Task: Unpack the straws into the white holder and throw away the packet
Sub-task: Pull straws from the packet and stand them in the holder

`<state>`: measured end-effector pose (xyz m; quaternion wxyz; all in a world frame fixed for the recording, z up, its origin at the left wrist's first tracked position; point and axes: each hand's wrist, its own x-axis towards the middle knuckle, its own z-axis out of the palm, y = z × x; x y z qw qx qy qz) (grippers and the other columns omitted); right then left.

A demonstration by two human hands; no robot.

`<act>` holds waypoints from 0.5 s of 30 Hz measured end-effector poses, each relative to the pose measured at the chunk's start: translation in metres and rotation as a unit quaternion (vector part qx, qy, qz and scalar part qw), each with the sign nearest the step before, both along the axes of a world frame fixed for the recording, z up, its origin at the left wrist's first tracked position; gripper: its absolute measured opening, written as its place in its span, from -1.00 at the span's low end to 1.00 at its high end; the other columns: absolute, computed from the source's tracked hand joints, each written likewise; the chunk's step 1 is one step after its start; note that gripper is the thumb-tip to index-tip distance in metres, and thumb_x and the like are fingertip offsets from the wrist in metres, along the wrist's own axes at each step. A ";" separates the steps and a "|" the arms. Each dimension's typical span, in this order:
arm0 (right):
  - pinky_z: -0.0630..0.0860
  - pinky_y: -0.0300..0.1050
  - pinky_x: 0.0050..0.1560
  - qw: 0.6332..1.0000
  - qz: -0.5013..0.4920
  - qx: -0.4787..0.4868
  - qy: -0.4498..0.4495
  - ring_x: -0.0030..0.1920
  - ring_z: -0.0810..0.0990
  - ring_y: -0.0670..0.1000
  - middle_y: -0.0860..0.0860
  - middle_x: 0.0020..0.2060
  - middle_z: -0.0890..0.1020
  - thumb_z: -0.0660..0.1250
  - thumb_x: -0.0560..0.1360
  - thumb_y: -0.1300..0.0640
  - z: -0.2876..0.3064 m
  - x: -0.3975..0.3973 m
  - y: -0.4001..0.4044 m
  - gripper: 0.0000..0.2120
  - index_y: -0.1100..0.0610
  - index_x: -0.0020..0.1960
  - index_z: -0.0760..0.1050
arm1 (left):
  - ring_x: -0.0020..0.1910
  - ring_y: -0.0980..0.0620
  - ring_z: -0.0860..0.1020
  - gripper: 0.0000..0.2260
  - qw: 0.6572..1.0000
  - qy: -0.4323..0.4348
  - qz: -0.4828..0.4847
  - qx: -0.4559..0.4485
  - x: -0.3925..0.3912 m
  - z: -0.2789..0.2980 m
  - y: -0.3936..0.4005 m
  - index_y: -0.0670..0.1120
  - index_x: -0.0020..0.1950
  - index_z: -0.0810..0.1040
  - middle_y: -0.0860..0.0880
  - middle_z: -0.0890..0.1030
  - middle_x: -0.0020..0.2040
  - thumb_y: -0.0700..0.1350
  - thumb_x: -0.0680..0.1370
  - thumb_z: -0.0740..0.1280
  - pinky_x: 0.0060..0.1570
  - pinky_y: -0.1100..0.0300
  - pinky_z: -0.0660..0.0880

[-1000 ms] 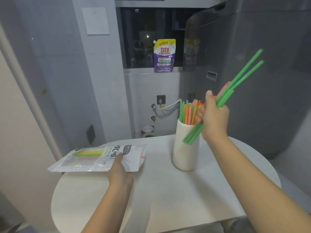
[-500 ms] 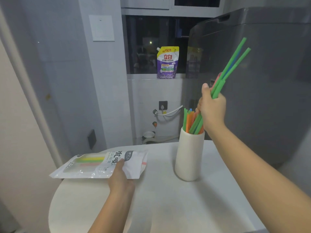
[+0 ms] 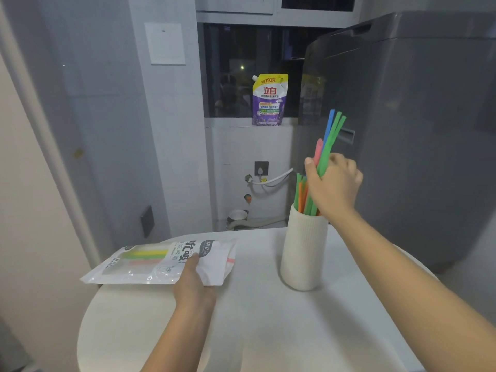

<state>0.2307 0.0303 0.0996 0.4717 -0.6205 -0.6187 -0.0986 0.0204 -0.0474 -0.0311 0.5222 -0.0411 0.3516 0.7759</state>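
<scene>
A ribbed white holder (image 3: 304, 253) stands upright on the round white table (image 3: 268, 331). Green and orange straws (image 3: 301, 193) stick out of its mouth. My right hand (image 3: 332, 183) is closed around a bunch of green, blue and pink straws (image 3: 330, 138), nearly upright, with their lower ends inside the holder. The straw packet (image 3: 161, 261) lies flat at the table's left edge, with yellow, green and pink straws showing through its clear part. My left hand (image 3: 192, 280) grips the packet near its open right end.
A large grey appliance (image 3: 416, 116) rises right behind the holder. A purple and yellow refill pouch (image 3: 269, 100) stands on the window sill. A white hose and a wall socket (image 3: 261, 168) sit below the sill. The wall is close on the left.
My right hand has swung the bunch from a slant to nearly upright and lowered its ends into the holder. The left hand and the packet have stayed put.
</scene>
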 end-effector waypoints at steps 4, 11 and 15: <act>0.14 0.07 0.31 0.997 -0.013 -0.047 -0.054 0.29 0.33 0.15 0.08 0.24 0.51 0.05 0.54 -0.19 -0.014 0.007 0.001 -0.54 0.09 0.14 0.53 | -0.15 0.08 0.59 -0.62 1.000 -0.005 -0.002 0.006 -0.002 -0.001 0.000 -0.13 0.36 0.44 -0.06 0.58 0.22 -0.28 0.54 0.31 -0.06 0.09 0.52; 0.29 0.09 0.39 0.976 0.149 0.104 0.124 0.44 0.25 0.01 -0.02 0.47 0.22 0.27 0.48 -0.10 0.017 0.005 -0.002 -0.33 -0.07 0.48 0.02 | -0.11 0.07 0.59 -0.61 1.000 -0.001 -0.007 0.008 -0.002 -0.001 0.001 -0.15 0.38 0.43 -0.06 0.57 0.25 -0.28 0.55 0.31 -0.10 0.11 0.53; 0.15 0.04 0.41 0.987 0.146 0.060 -0.037 0.45 0.24 0.03 0.03 0.42 0.37 0.10 0.58 0.00 0.026 0.008 0.002 -0.57 0.04 0.43 0.26 | 0.00 0.01 0.58 -0.63 1.000 0.004 -0.009 0.002 -0.001 -0.001 0.001 -0.14 0.36 0.44 -0.07 0.56 0.28 -0.28 0.54 0.31 0.06 0.10 0.49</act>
